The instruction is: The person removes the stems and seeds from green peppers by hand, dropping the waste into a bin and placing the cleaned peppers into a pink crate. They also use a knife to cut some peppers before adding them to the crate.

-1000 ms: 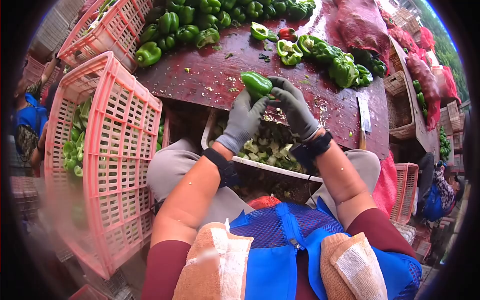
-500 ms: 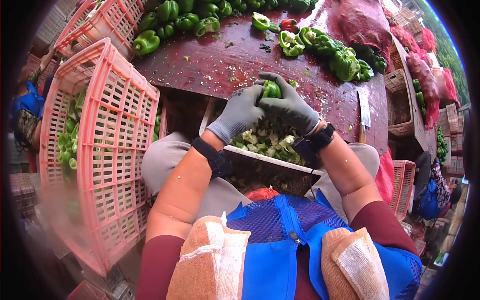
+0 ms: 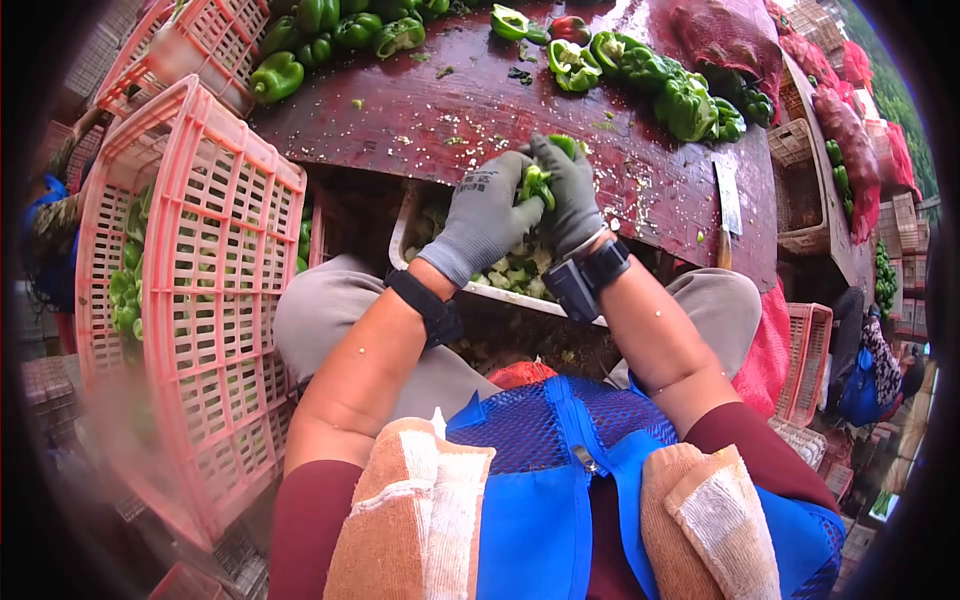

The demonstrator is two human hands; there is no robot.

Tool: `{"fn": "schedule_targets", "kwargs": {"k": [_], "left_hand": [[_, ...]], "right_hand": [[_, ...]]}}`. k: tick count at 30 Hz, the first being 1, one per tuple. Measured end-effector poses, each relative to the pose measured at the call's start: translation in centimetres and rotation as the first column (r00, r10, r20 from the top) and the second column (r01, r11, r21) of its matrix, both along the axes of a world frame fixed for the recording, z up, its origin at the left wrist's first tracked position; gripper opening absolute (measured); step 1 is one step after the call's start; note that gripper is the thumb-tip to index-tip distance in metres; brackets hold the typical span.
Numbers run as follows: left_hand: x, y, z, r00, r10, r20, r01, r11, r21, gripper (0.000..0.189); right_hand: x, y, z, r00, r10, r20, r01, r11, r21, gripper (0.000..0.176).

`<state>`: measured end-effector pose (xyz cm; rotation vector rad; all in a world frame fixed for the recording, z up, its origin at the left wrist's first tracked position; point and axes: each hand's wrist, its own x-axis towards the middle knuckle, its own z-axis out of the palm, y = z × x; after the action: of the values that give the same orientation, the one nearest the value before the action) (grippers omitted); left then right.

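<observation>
My left hand (image 3: 490, 212), in a grey glove, is closed on a green pepper piece (image 3: 537, 187) that looks like a stem end with its core. Right beside it, my gloved right hand (image 3: 566, 195) wraps round a green bell pepper (image 3: 566, 146), mostly hidden by the fingers. Both hands are close together over the table's near edge. Below them a white-rimmed tray (image 3: 535, 301) holds pale pepper cores and scraps (image 3: 515, 274). A knife (image 3: 728, 200) with a wooden handle lies on the table to the right.
The dark red table (image 3: 390, 130) is strewn with seeds. Whole green peppers (image 3: 277, 77) lie at its far left, cut ones (image 3: 690, 105) at the far right by a red mesh bag (image 3: 725, 40). A pink crate (image 3: 225, 270) with peppers stands left. Other people (image 3: 862, 385) are at both sides.
My hands have parted slightly and turned. A green stem piece now shows in my left hand, apart from the pepper in my right. The view has shifted a little.
</observation>
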<state>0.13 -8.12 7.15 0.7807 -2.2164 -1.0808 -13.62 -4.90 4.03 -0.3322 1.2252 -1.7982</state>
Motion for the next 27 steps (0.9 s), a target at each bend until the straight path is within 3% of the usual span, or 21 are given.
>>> {"fn": "schedule_targets", "kwargs": {"k": [2, 5, 8, 9, 11, 12, 13, 14, 15, 16, 17, 18, 19, 20, 21, 23, 25, 27], "left_hand": [[0.0, -0.3, 0.1, 0.996, 0.016, -0.086, -0.035, 0.974, -0.225, 0.042], [-0.2, -0.7, -0.2, 0.983, -0.030, -0.182, -0.017, 0.967, -0.255, 0.039], [-0.7, -0.3, -2.2, 0.958, 0.061, -0.280, -0.015, 0.986, 0.164, 0.033], [-0.8, -0.1, -2.5, 0.937, 0.141, -0.320, -0.037, 0.951, 0.308, 0.031], [-0.9, 0.0, -2.8, 0.878, 0.316, -0.360, -0.062, 0.820, 0.569, 0.027], [-1.2, -0.3, -2.7, 0.801, 0.440, -0.407, -0.071, 0.745, 0.664, 0.021], [-1.5, 0.0, -3.0, 0.780, 0.471, -0.412, -0.110, 0.751, 0.651, 0.019], [-1.4, 0.0, -3.4, 0.754, 0.510, -0.413, -0.171, 0.760, 0.627, 0.017], [-0.7, -0.9, -3.5, 0.720, 0.552, -0.420, -0.252, 0.772, 0.583, 0.015], [-0.1, -1.5, -3.3, 0.601, 0.638, -0.482, -0.121, 0.668, 0.734, 0.014], [0.2, -2.3, -3.1, 0.471, 0.712, -0.520, 0.060, 0.562, 0.825, 0.015], [0.7, -3.4, -2.7, 0.452, 0.748, -0.485, 0.033, 0.530, 0.847, 0.017], [0.8, -3.5, -2.9, 0.439, 0.783, -0.441, 0.033, 0.476, 0.879, 0.019], [0.8, -3.0, -3.7, 0.614, 0.715, -0.334, -0.159, 0.527, 0.835, 0.018], [0.1, -2.6, -5.4, 0.732, 0.595, -0.332, -0.147, 0.614, 0.776, 0.027], [-0.2, -1.4, -5.5, 0.931, 0.276, -0.239, -0.127, 0.859, 0.495, 0.031], [0.1, -1.1, -4.4, 0.990, 0.048, -0.135, -0.020, 0.979, 0.202, 0.035], [0.2, -1.2, -2.9, 0.991, -0.098, -0.096, 0.089, 0.992, -0.092, 0.039]], "right_hand": [[-0.2, -0.7, 1.3, 0.993, -0.005, -0.122, 0.005, 1.000, 0.001, 0.013], [0.4, -0.7, 1.9, 0.987, -0.067, -0.146, 0.064, 0.998, -0.026, 0.016], [1.5, -0.6, 1.7, 0.963, -0.078, -0.257, 0.054, 0.994, -0.098, 0.019], [2.1, -0.5, 1.9, 0.957, -0.086, -0.277, 0.053, 0.991, -0.124, 0.019], [3.8, 0.6, 2.5, 0.868, -0.046, -0.495, -0.034, 0.988, -0.152, 0.015], [4.5, 0.7, 1.7, 0.795, -0.066, -0.603, -0.049, 0.984, -0.172, 0.018], [5.4, 0.7, 1.2, 0.712, -0.083, -0.697, -0.076, 0.978, -0.194, 0.022], [5.2, 1.0, 1.6, 0.656, 0.009, -0.755, -0.106, 0.991, -0.081, 0.028], [5.3, 0.6, 2.5, 0.760, 0.110, -0.640, -0.199, 0.977, -0.069, 0.030], [5.5, -0.1, 4.0, 0.876, 0.204, -0.436, -0.246, 0.968, -0.043, 0.029], [4.3, -2.1, 3.3, 0.912, 0.148, -0.383, -0.246, 0.944, -0.221, 0.031], [3.8, -3.9, 5.9, 0.932, 0.113, -0.343, -0.195, 0.956, -0.217, 0.027], [3.4, -5.7, 7.0, 0.939, 0.133, -0.317, -0.245, 0.906, -0.344, 0.033], [3.0, -7.6, 8.1, 0.942, 0.170, -0.288, -0.293, 0.835, -0.466, 0.038], [2.6, -9.7, 9.0, 0.939, 0.222, -0.261, -0.336, 0.746, -0.575, 0.044], [6.9, -10.5, 14.1, 0.891, 0.238, -0.386, -0.436, 0.684, -0.585, 0.048], [12.2, -10.2, 16.5, 0.802, 0.204, -0.562, -0.553, 0.608, -0.569, 0.052], [14.3, -10.3, 15.3, 0.604, 0.011, -0.797, -0.659, 0.570, -0.491, 0.057]]}}
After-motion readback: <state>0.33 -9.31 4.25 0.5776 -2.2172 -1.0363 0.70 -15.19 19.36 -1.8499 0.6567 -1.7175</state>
